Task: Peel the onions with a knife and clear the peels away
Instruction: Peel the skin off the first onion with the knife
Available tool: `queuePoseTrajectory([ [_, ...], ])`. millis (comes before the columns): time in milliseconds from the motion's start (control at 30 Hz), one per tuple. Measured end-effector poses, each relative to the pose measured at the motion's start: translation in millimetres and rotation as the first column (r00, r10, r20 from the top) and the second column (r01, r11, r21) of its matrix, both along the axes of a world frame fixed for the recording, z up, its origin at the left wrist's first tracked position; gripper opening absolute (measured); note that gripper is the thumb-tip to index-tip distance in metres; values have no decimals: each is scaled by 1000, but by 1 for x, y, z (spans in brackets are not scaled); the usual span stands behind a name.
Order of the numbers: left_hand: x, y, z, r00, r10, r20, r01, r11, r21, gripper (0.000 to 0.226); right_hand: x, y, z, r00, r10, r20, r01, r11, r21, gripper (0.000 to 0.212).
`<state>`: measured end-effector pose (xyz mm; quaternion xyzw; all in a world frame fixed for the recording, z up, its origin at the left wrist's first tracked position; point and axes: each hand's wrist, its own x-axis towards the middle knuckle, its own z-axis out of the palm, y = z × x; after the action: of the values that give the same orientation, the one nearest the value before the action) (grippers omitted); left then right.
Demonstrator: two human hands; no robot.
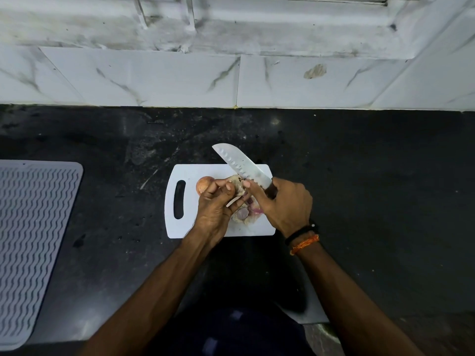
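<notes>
A white cutting board (191, 227) with a slot handle lies on the black counter. Above it my left hand (214, 206) grips a pale onion (237, 185) with papery skin. My right hand (285, 204) holds a wide knife (241, 163) by its dark handle, thumb against the onion, the blade pointing up and left and meeting the onion's top. A second, unpeeled brown onion (204, 185) sits on the board just left of my left fingers. Loose peels and a purplish cut piece (244, 214) lie on the board under my hands.
A grey ribbed mat (33, 240) lies on the black counter (359, 188) at the far left. A white marble-tiled wall (231, 80) runs along the back. The counter's front edge is near my body.
</notes>
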<state>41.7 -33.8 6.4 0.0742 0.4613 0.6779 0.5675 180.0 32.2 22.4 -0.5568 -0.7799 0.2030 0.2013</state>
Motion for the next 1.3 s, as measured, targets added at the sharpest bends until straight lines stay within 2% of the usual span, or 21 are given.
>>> queuePoseTrajectory([
  [67,0,-1,-1,999,-4,-36,3,1000,-19,9,-3,1,1,999,-22,30,22,1000,-10,75],
  [200,-2,-1,-2,997,-7,-75,3,999,-48,4,-7,2,-2,999,-22,43,22,1000,13,66],
  [300,-4,-1,1,999,-30,33,32,998,-54,24,-6,7,-6,999,-44,19,45,998,-34,74],
  [400,-4,0,4,996,-49,76,53,997,-53,12,-3,10,-6,999,-32,-30,29,996,-87,85],
  [500,-3,3,6,988,15,151,-11,999,-30,31,-2,7,-4,988,81,-129,-98,987,-130,77],
  [533,-3,4,7,983,32,180,-28,999,-23,30,-1,6,-4,980,79,-181,-108,981,-159,74],
  [600,-4,5,8,968,57,245,-60,998,2,20,3,5,-4,961,1,-276,-61,976,-211,72],
  [667,-4,5,10,950,62,307,-73,997,25,18,8,8,-3,950,-72,-305,1,974,-229,70],
  [900,-2,4,14,942,30,333,-43,999,34,22,15,11,-2,991,-35,-126,17,990,-141,70],
  [1000,-2,4,19,946,35,323,-48,998,32,25,13,9,-4,994,-28,-102,19,996,-88,66],
  [1133,-3,3,15,953,43,299,-48,999,8,41,9,4,-2,996,-29,-88,25,999,-49,64],
  [1233,-3,3,11,950,64,306,-51,997,-51,38,6,0,-2,998,-18,-61,18,1000,0,61],
  [1300,-1,3,10,948,71,309,-46,995,-89,35,3,-1,-3,998,-35,-44,36,999,18,69],
])
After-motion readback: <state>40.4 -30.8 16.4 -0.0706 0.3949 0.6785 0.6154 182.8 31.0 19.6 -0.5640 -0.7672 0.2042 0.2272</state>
